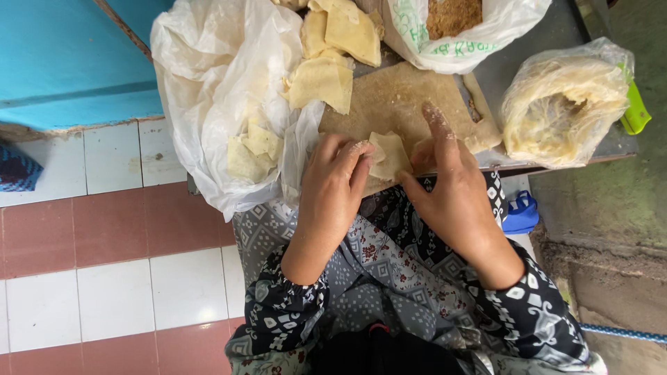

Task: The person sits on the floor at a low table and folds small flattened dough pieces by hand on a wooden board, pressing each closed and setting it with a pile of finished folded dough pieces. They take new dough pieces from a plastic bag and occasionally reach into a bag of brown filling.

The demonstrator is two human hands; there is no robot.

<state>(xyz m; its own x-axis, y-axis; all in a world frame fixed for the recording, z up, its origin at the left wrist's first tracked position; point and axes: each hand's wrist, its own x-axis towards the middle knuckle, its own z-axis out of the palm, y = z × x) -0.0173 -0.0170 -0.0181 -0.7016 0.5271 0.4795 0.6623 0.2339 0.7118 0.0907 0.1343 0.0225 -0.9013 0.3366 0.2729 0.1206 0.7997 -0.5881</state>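
Both hands work a small pale folded pastry sheet [389, 155] at the near edge of a brown wooden board [396, 97]. My left hand [333, 191] grips the sheet's left side with curled, floury fingers. My right hand [448, 187] pinches the sheet's right side with the thumb, index finger pointing up over the board. Both sleeves are dark with a patterned print.
A clear plastic bag [208, 90] with several cut pastry pieces lies left of the board. A white bag [458, 28] of brown filling sits behind. A bag of stacked wrappers [563, 104] lies right, beside a green object [636, 111]. A blue object [521, 212] lies on the tiled floor [104, 229].
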